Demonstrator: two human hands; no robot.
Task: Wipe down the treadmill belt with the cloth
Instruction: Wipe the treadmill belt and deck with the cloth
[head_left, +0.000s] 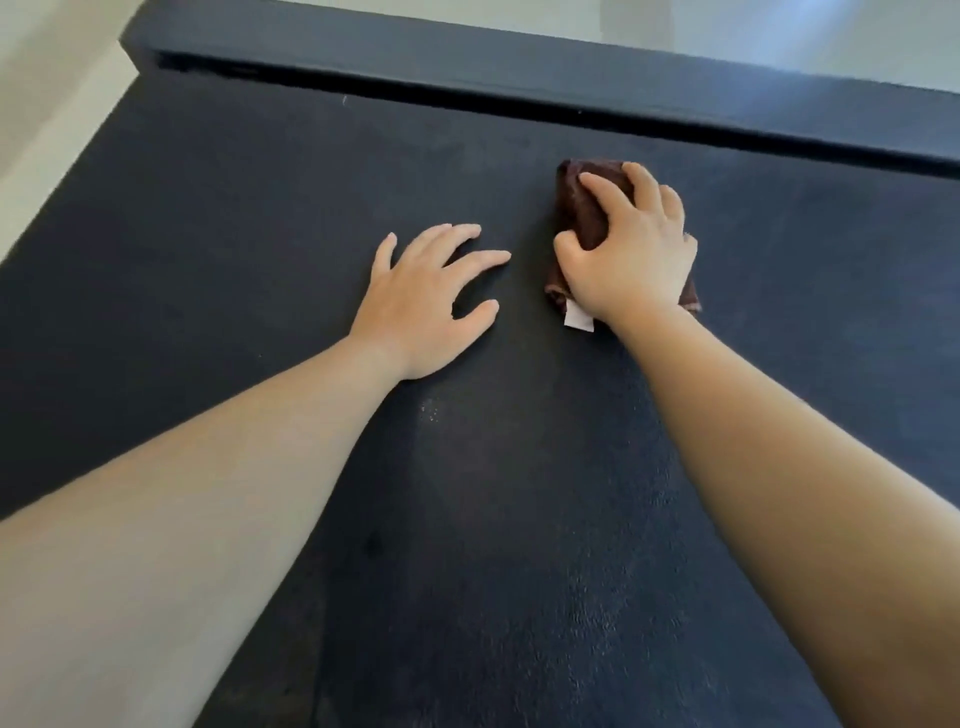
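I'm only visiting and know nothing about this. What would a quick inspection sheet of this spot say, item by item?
Surface: dark textured belt, with a few pale specks near the middle.
Job's things: brown cloth bunched on the belt, with a white tag showing at its near edge.
Clutter: nothing seen.
Hands: the right hand grips the cloth. The left hand rests on the belt with fingers spread, beside the cloth and apart from it.
Cables: nothing seen.
Surroundings: a dark rail runs along the belt's far edge, with pale floor beyond.
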